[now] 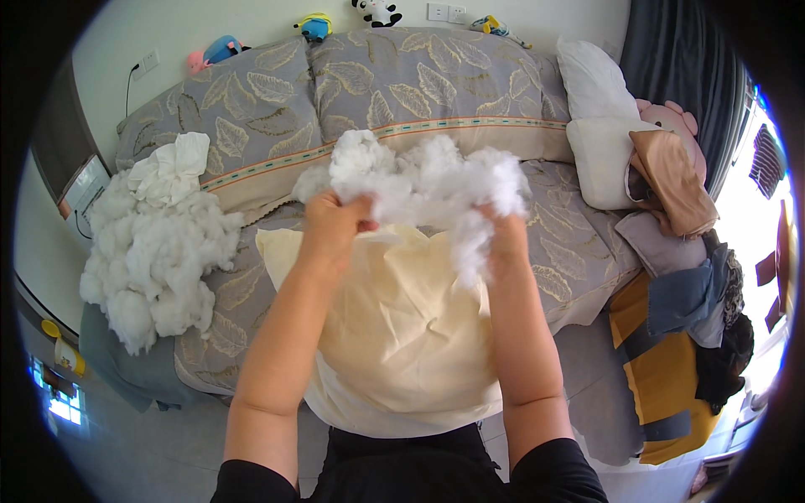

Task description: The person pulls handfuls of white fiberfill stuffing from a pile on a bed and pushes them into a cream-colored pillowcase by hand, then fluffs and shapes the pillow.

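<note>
Both of my hands grip a wide, loose clump of white fibre stuffing [419,180], raised in front of the sofa. My left hand [335,220] is closed on its left part, with the thumb and fingers pinched together. My right hand [506,230] is at its right end; wisps of stuffing partly cover the fingers, and a tuft hangs down beside the wrist. Below and between my forearms lies a cream cloth cover [402,318], bulging and creased, its upper edge near the stuffing. Whether anything fills the cover is hidden.
A big heap of white stuffing [155,251] sits on the sofa's left end, a crumpled white cloth [172,168] on top. White pillows [599,159], a brown cushion cover [675,180] and folded clothes [688,298] crowd the right end. Plush toys [317,27] line the leaf-patterned sofa's [394,80] back.
</note>
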Demonstrator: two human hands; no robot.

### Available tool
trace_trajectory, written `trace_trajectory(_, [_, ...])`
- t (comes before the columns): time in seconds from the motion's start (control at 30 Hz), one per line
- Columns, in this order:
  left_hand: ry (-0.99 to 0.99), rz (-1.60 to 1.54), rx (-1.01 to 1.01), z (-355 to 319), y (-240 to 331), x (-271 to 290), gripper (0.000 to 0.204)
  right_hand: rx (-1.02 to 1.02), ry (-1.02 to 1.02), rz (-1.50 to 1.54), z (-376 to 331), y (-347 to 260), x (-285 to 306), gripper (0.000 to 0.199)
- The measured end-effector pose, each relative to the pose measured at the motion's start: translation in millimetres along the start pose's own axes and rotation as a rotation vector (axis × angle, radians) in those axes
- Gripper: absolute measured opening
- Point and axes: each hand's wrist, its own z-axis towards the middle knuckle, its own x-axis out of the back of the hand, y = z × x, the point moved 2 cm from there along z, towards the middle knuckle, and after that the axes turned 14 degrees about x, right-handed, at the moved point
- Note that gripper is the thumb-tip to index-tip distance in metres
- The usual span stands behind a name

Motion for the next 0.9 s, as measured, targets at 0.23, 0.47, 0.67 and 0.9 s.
trace_trajectory(0.23, [-0.220, -0.023, 0.216, 5, -14, -22, 0.024, -0.020, -0.265, 0.087, -12, 4, -42, 0.057])
trace_trajectory(0.47, [-0.476, 0.415, 0.212, -9, -7, -23, 0.038, 0.126, -0.421, -0.348, 6, 22, -40, 0.043])
trace_trajectory(0.67, [-0.229, 1.358, -0.538, -60, -17, -7, 0.031, 0.071, -0.363, -0.127, 9, 14, -36, 0.039])
trace_trajectory(0.9, [-0.205, 1.110, -0.953, -112, -21, 2, 0.026, 0.076, -1.027, -0.794, -51, 17, -41, 0.053])
